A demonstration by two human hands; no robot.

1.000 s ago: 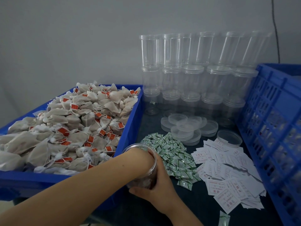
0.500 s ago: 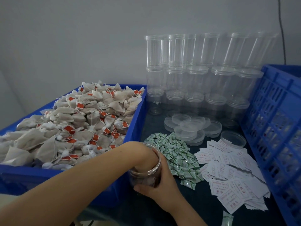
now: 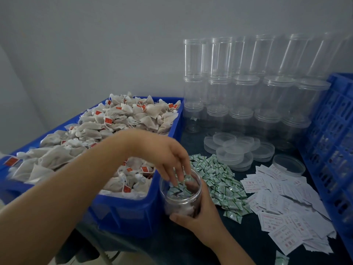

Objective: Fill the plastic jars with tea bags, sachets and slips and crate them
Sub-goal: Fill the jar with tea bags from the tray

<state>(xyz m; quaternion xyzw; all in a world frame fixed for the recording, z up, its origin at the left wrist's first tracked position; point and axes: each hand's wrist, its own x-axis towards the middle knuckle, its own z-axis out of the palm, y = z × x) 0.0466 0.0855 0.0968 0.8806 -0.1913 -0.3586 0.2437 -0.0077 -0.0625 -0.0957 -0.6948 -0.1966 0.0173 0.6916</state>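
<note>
Head view, lower centre: the right hand (image 3: 202,215) grips the clear plastic jar (image 3: 180,196) low around its wall while the left hand (image 3: 162,150) hangs loosely spread above its mouth; light, slick and thin-walled, probably best held there

A bin (image 3: 133,213) heaped with tea bags (image 3: 122,123) sits at the left of the table (image 3: 246,243), and a crate (image 3: 332,138) stands at the right. Between them, stacked jars (image 3: 244,87) line the back, with loose lids (image 3: 236,150) before them, then sachets (image 3: 219,180) and slips (image 3: 286,211) side by side, slips rightward. An open jar (image 3: 179,196) stands nearest, between bin and sachets.
</note>
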